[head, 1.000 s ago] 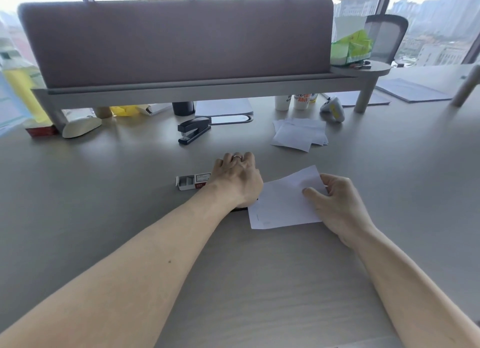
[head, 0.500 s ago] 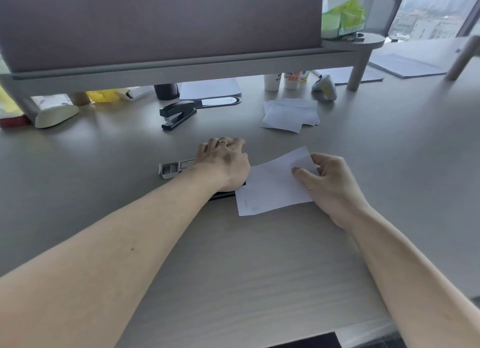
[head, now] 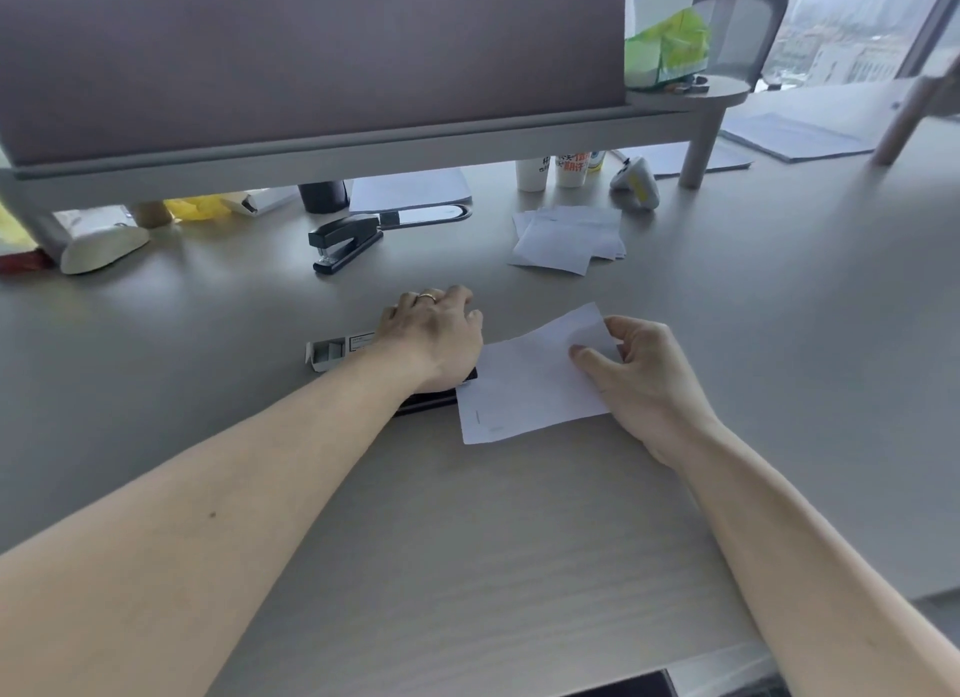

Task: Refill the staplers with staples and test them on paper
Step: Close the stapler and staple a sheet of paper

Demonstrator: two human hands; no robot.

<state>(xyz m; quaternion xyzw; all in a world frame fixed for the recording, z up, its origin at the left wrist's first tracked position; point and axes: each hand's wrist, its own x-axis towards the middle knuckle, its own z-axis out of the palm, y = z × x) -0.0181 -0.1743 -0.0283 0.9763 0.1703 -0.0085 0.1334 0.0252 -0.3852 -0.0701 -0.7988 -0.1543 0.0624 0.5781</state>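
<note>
Under the left hand [head: 434, 340], near the middle of the desk [head: 467, 540], lies a black stapler [head: 434, 399], mostly hidden; only its dark near edge shows below the wrist and beside the sheet. That hand lies palm-down on top of it, fingers curled over the far side, a ring on one finger. Whether it is pressing down cannot be told.

A white sheet of paper [head: 530, 379] has its left edge at the stapler's mouth and lies flat at the near side, its far right corner lifted. Two small marks show near its near left corner. The right hand [head: 641, 379] pinches the sheet's right side, thumb on top and fingers curled behind the raised corner.

Just left of the left hand, touching its wrist line in the view, sits a small open box of staples [head: 332, 353], its flap turned out.

Farther back stands a second black stapler [head: 345, 241], shut, near a loose stack of paper slips [head: 569, 236] to its right. Behind these runs a raised shelf [head: 363, 150] with a grey-brown screen on it; cups [head: 550, 168] and other small things stand beneath it.
</note>
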